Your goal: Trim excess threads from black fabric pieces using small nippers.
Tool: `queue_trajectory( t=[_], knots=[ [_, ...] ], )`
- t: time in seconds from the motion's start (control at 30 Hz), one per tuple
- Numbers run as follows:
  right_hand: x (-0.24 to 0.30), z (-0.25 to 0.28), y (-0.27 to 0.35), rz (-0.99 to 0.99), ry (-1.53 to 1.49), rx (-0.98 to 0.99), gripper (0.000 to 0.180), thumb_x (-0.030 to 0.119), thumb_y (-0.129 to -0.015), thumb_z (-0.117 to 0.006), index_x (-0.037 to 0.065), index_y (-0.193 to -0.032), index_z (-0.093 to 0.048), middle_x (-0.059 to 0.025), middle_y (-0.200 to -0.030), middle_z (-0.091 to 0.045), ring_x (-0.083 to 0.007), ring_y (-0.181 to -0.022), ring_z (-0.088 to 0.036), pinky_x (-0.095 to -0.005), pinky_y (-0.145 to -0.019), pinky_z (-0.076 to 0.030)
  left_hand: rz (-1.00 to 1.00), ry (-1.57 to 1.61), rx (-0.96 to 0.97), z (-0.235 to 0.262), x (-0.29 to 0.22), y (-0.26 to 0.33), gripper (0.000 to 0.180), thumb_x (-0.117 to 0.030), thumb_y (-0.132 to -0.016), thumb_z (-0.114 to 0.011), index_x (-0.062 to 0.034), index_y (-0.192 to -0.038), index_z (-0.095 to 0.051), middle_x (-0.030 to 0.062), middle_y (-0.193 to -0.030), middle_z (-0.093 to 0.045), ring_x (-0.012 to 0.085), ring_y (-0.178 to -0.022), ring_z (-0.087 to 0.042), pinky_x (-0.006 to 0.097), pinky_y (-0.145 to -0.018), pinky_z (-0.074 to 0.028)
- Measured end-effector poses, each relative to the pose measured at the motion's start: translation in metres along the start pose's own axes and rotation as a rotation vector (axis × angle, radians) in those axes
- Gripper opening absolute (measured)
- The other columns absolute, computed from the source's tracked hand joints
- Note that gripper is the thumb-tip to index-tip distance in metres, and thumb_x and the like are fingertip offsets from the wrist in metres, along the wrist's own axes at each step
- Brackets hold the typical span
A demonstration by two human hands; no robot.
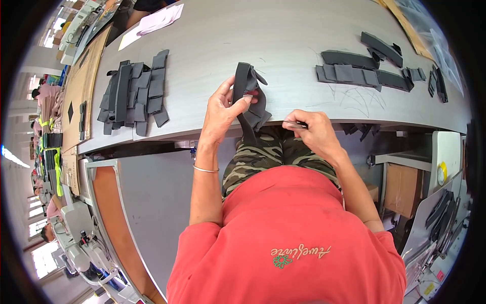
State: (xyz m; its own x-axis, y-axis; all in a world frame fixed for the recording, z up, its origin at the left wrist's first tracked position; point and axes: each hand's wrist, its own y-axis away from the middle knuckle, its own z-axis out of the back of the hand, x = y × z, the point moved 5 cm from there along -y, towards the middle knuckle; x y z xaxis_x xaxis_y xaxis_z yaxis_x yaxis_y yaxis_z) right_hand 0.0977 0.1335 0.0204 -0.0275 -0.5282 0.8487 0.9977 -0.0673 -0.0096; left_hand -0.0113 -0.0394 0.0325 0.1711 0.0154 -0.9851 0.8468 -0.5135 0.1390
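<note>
My left hand (220, 110) is closed on a bunch of dark grey fabric strips (242, 81) just above the table's near edge. One strip stands up past the fingers, and another end hangs down toward my lap. My right hand (318, 133) is closed round a small metal tool (295, 124), which looks like thread snips; the fingers hide most of it. The tool's tip points left, apart from the fabric. On the left of the table lies a layered stack of dark grey fabric pieces (143, 91). More dark grey strips (349, 75) lie in overlapping rows to the right.
The grey table (212, 35) spans the view. Pink and white papers (154, 23) lie at the far left, and cardboard (86, 96) lines the left side. Scraps (364, 130) hang under the near edge at the right. A cardboard box (402, 188) stands below. Sewing machines (78, 248) are at the left.
</note>
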Motion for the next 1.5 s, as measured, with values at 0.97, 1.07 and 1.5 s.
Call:
queue_trajectory(
  t=[0.97, 1.07, 1.5],
  knots=[
    [-0.037, 0.026, -0.059, 0.153, 0.296, -0.318, 0.017, -0.002, -0.071, -0.061, 0.01, -0.084, -0.063, -0.0057, -0.076, -0.054, -0.0281, -0.064, -0.058, -0.037, -0.056, -0.043, -0.192, -1.653, -1.001, 0.298, -0.121, -0.039, 0.061, -0.024, -0.081, -0.065, -0.0191, -0.138, -0.042, 0.0111, -0.141, -0.04, 0.0373, -0.124, -0.042, 0.058, -0.096, -0.036],
    [-0.027, 0.024, -0.06, 0.19, 0.309, -0.333, 0.017, -0.002, -0.071, -0.061, 0.01, -0.083, -0.063, -0.0049, -0.076, -0.054, -0.0273, -0.064, -0.058, -0.0363, -0.055, -0.043, 0.312, -1.451, -0.889, 0.372, -0.056, -0.034, 0.067, -0.058, -0.09, -0.042, -0.0237, -0.146, -0.029, 0.0051, -0.154, -0.022, 0.0437, -0.138, -0.019, 0.073, -0.1, -0.014],
    [-0.05, 0.027, -0.054, 0.193, 0.245, -0.405, 0.021, -0.004, -0.068, -0.058, 0.008, -0.083, -0.065, -0.0063, -0.076, -0.059, -0.0263, -0.064, -0.059, -0.0334, -0.056, -0.045, -0.308, -1.738, -0.626, 0.198, -0.027, -0.084, 0.052, -0.029, -0.089, -0.058, -0.0149, -0.137, -0.044, 0.0076, -0.154, -0.022, 0.0423, -0.138, -0.021, 0.073, -0.097, -0.019]
  ],
)
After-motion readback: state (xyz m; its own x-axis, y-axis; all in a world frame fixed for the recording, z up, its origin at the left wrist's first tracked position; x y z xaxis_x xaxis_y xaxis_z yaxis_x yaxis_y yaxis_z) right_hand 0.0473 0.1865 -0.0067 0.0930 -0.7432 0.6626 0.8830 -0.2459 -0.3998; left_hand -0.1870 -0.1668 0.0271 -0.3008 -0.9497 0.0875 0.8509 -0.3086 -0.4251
